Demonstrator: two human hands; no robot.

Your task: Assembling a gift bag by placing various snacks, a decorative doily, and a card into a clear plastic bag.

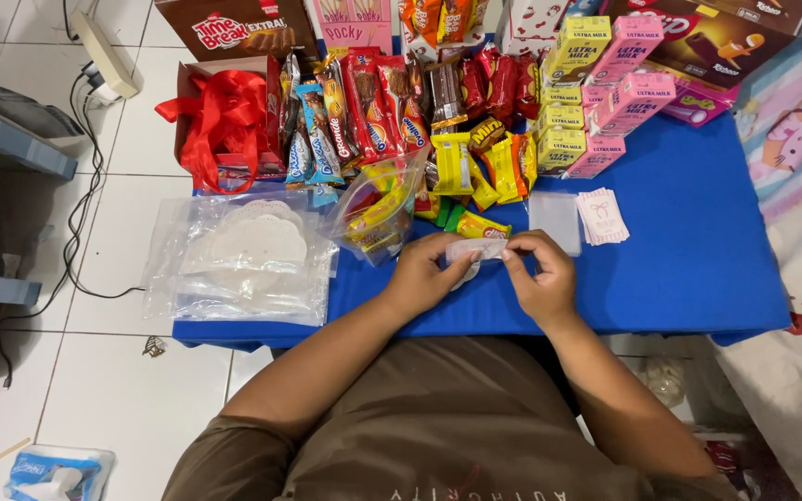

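Presently, both hands meet over the near middle of the blue table (698,269), holding between them a small clear packet (477,249) with something white inside. The left hand (427,274) has its fingers curled together and pinched on the packet's left end; the right hand (540,274) has thumb and forefinger closed on its right end, the other fingers bent alongside. The packet sits just above the table surface, level, directly in front of the person's body. Just behind the left hand stands a clear plastic bag (378,209), open and tilted, with yellow-wrapped snacks inside. To the left lies a stack of clear sleeves holding white paper doilies (248,246), overhanging the table edge. Behind the right hand lie a flat clear sleeve (554,221) and, touching its right side, a small pile of pale pink cards (602,216). Along the far edge are rows of wrapped snack bars (373,111), yellow and pink milk cartons (596,102), and a red ribbon bundle (220,121) in a box.
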